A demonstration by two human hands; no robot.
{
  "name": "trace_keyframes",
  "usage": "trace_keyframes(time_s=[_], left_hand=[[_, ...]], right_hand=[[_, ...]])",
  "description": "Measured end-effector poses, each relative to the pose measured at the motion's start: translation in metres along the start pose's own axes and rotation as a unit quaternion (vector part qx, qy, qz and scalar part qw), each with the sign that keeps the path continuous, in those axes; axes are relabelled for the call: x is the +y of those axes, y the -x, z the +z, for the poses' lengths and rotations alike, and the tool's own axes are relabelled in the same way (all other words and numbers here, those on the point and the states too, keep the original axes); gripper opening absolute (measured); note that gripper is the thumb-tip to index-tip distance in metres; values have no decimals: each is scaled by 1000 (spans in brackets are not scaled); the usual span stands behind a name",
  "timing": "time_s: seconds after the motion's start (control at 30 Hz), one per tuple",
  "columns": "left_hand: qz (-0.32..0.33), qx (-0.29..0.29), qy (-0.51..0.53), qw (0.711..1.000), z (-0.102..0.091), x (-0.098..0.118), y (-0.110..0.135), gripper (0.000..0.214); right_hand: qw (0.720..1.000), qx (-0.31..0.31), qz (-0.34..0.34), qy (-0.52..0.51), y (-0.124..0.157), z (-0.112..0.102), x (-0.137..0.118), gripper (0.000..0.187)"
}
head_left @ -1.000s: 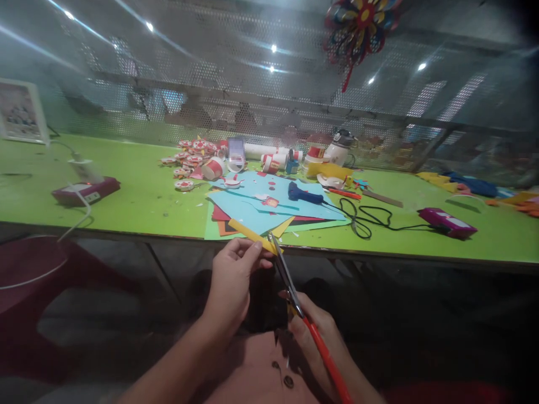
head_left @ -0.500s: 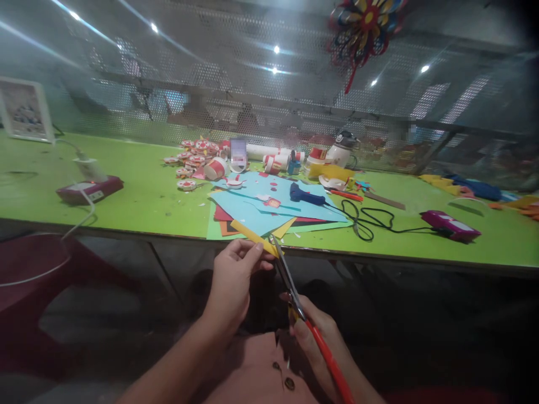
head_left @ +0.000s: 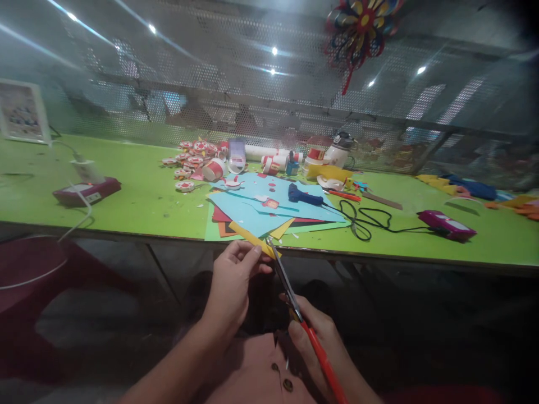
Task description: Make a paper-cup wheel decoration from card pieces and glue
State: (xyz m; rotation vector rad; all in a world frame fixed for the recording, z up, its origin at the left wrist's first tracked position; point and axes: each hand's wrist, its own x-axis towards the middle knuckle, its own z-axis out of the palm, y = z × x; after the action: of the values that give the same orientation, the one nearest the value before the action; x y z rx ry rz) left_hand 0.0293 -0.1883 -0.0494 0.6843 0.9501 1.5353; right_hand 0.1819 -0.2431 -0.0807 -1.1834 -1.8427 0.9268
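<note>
Between the thumb and fingers of my left hand [head_left: 236, 275] is a narrow yellow paper strip [head_left: 248, 234], held just off the table's front edge. My right hand [head_left: 314, 331] is closed around red-handled scissors [head_left: 290, 292]; its lower fingers are partly hidden behind the handles. The blades point up and away from me, with their tips at the strip's right end. Beyond my hands, light blue paper [head_left: 240, 205] lies on a stack of coloured sheets. A dark blue glue gun [head_left: 305, 195] rests on this paper, near a small red-and-white cutout [head_left: 273, 203].
On the green table [head_left: 138, 196] stand red-and-white paper cups [head_left: 214, 168] and a pile of round decorated pieces [head_left: 196, 152]. Purple power strips [head_left: 447, 225] sit at both sides, the glue gun's black cord [head_left: 357, 221] running to the right one. A maroon stool [head_left: 29, 264] is at left.
The scissor blades have drawn closer together at the strip's right end. Both hands stay nearly in place, and the whole view has shifted slightly.
</note>
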Motion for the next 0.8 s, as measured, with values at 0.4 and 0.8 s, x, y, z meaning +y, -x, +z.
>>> trace_keyframes(time_s=[0.4,0.8], left_hand=[[-4,-46,-64,997,-4,-9,0,20],[-10,-42,-47,998,-4,-8,2,20]], right_hand=[[995,-6,80,-54,3,10,14,53],[992,-12,96,-84,4,12,20,59]])
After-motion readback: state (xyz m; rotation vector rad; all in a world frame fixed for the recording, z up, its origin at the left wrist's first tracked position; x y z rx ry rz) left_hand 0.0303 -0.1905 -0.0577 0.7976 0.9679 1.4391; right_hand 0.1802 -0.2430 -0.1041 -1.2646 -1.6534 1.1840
